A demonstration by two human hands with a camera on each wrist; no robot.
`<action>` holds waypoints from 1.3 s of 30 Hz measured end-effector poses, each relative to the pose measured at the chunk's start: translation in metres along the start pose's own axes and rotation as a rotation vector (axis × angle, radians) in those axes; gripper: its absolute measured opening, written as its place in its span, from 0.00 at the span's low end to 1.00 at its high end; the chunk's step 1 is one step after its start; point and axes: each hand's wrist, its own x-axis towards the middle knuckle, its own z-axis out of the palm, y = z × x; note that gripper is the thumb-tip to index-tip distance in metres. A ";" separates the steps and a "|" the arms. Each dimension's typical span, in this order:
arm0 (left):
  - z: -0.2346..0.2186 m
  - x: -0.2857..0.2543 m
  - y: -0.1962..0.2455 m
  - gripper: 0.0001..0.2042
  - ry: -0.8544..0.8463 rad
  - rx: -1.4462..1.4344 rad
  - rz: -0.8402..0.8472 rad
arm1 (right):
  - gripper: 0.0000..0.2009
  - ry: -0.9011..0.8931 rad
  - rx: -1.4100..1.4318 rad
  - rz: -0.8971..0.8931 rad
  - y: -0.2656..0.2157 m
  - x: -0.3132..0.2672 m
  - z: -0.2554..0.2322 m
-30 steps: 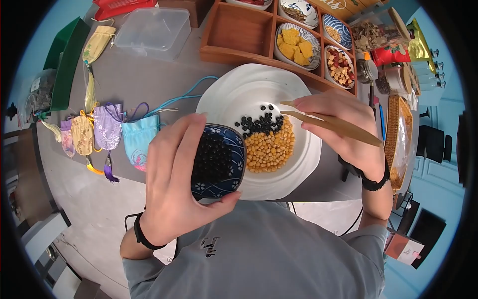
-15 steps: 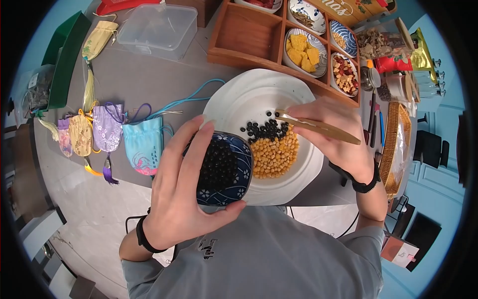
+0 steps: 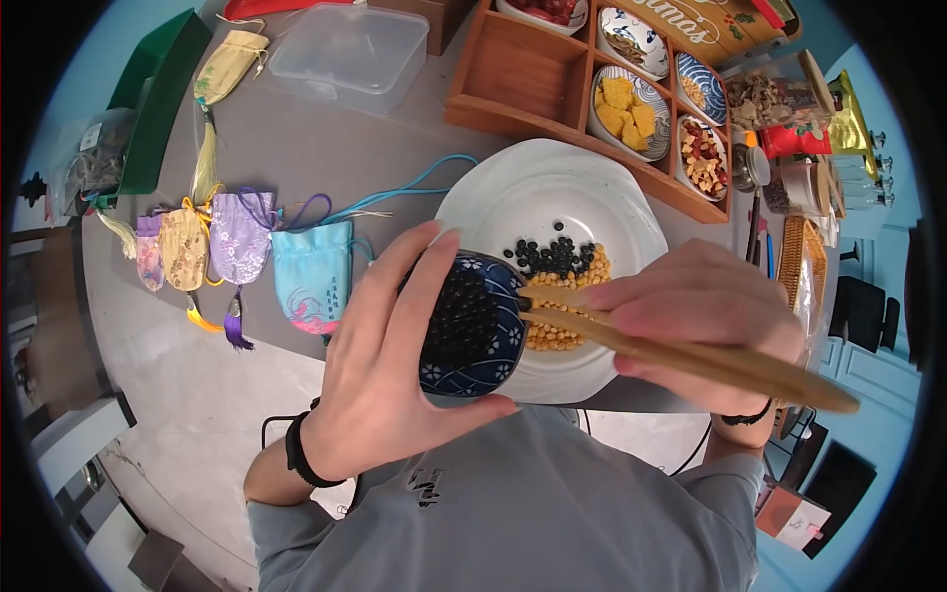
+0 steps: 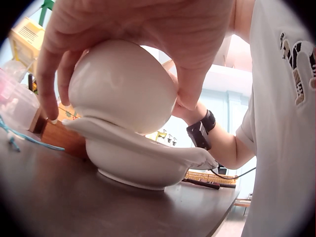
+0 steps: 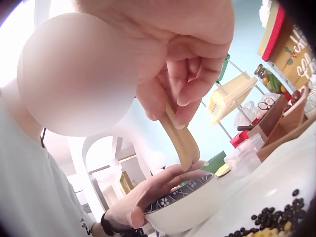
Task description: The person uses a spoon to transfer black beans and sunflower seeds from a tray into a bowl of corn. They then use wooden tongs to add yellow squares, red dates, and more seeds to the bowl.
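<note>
My left hand point(image 3: 380, 370) grips a small bowl point(image 3: 505, 345), blue-patterned inside and white outside, tilted toward the white dish. Black beans point(image 3: 456, 326) fill much of it. In the left wrist view the bowl point(image 4: 121, 89) overlaps the rim of the dish point(image 4: 140, 160). My right hand point(image 3: 705, 321) pinches wooden tongs point(image 3: 735, 365), their tips at the bowl's right rim with a small dark spot between them. In the right wrist view the tongs point(image 5: 180, 140) point down at the bowl point(image 5: 190, 212). On the dish point(image 3: 483, 192) lie yellow kernels point(image 3: 557, 338) beside loose black beans point(image 3: 552, 259).
A wooden divided tray point(image 3: 523, 64) with small bowls of food stands behind the dish. Drawstring pouches point(image 3: 314, 276) lie to the left, a clear plastic box point(image 3: 350, 54) behind them. Jars point(image 3: 774, 99) and a wicker basket point(image 3: 794, 261) are on the right.
The tongs in my right hand have moved from above the black beans on the dish, down and left to the bowl's rim. My left hand keeps hold of the bowl. The head view has shifted slightly.
</note>
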 end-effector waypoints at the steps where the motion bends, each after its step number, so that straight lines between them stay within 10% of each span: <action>1: 0.001 0.000 0.000 0.60 0.005 -0.005 0.003 | 0.16 -0.003 -0.018 -0.013 -0.004 0.004 0.004; 35: 0.004 -0.005 -0.007 0.64 -0.013 -0.047 -0.018 | 0.12 0.005 -0.125 0.295 0.029 -0.006 -0.010; 39: 0.005 -0.005 -0.007 0.64 -0.003 -0.060 -0.020 | 0.12 -0.079 0.016 -0.026 0.013 0.003 -0.012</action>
